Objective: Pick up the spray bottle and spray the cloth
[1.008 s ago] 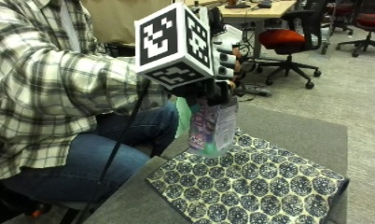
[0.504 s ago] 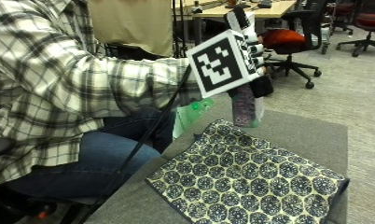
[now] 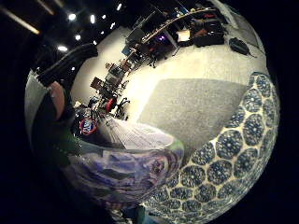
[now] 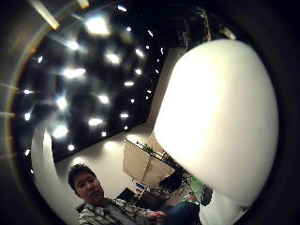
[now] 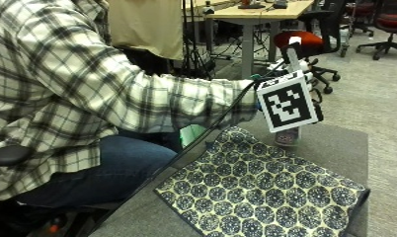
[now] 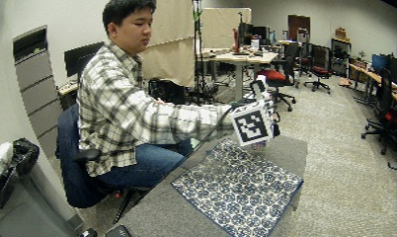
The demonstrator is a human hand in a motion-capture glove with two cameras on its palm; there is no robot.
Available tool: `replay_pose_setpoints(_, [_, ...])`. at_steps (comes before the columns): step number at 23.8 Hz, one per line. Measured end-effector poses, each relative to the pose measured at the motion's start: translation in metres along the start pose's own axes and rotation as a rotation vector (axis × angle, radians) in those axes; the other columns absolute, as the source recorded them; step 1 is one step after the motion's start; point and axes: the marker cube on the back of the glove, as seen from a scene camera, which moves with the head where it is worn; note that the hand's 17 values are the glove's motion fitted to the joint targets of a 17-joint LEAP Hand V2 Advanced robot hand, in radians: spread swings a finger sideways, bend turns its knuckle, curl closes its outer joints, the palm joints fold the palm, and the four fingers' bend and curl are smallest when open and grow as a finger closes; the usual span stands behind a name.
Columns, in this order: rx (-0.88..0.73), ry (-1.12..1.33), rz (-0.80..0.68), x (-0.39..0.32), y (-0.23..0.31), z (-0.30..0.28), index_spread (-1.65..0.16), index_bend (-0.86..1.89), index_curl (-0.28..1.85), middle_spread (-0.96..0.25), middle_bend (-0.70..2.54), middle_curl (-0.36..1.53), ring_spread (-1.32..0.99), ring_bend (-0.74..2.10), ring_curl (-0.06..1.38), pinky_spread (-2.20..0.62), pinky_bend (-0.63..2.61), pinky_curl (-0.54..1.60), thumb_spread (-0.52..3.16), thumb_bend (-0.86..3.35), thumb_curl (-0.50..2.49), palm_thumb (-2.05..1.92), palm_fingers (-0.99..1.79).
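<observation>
While the right hand [image 5: 313, 106], fingers wrapped round the spray bottle [image 5: 287, 136], holds it above the cloth's [image 5: 271, 192] far edge, a nozzle aimed outward could mist the table [image 5: 337, 143] instead.

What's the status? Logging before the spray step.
Black-gloved right hand holding clear plastic spray bottle in the air. Blue-and-cream patterned cloth flat on the grey table, below the bottle. Nothing between them.

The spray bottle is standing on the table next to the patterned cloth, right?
No. In the outside view the spray bottle is lifted off the table, held up by the gloved right hand beside the far edge of the patterned cloth.
</observation>
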Motion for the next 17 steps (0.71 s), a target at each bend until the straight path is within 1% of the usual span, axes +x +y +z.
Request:
replay_pose_setpoints(5, [-0.043,-0.007,0.004,0.017,-0.001,0.023,-0.27,0.29,0.56,-0.16,0.50,0.52,-0.19,0.57,0.49,-0.17,0.38,0.41,0.19,-0.03,0.79,1.03,1.27])
replay_pose_setpoints(17, [-0.077,0.092,-0.010,0.028,-0.008,0.038,-0.27,0.25,0.56,-0.16,0.48,0.52,-0.19,0.56,0.49,-0.17,0.40,0.41,0.22,-0.03,0.79,1.03,1.27])
